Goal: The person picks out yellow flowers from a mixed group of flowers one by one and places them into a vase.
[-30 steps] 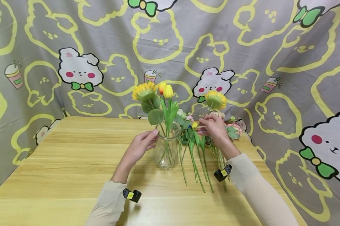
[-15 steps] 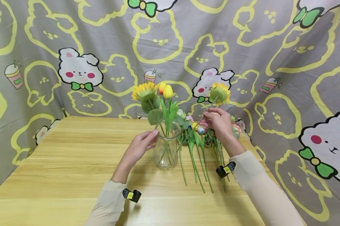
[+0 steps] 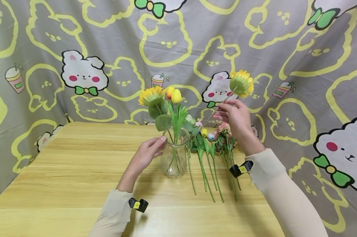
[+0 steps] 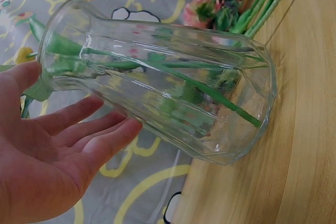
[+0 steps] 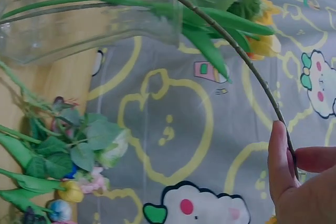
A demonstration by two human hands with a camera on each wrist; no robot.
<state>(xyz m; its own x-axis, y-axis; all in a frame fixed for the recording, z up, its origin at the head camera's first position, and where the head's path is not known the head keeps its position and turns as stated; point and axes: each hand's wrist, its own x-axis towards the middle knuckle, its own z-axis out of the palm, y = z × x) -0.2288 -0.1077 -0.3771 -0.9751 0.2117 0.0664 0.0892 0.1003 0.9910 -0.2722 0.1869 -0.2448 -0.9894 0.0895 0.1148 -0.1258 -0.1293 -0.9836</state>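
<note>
My right hand (image 3: 236, 115) pinches the thin stem of a yellow sunflower (image 3: 241, 83) between thumb and fingers, right of the vase. The bloom is up against the curtain, and the stem (image 5: 236, 48) slants down left toward the vase; whether its end touches the glass I cannot tell. A clear glass vase (image 3: 174, 161) stands upright, holding another sunflower (image 3: 151, 96), a yellow tulip (image 3: 176, 95) and an orange-red tulip (image 3: 170, 92). My left hand (image 3: 147, 153) touches the vase's left side, thumb at the rim, with fairly straight fingers (image 4: 113, 142) along the glass.
Right of the vase, several artificial flowers lie on the wooden table (image 3: 77, 171): a yellow tulip (image 3: 204, 132), a pale blue one (image 3: 211, 137) and pink blooms (image 3: 224, 127). Their stems point toward the near edge. A patterned curtain (image 3: 122, 42) hangs behind the table.
My right hand has risen and moved right with the sunflower, lifting it off the pile and uncovering the blue tulip and pink flowers. The left hand and vase stay put.
</note>
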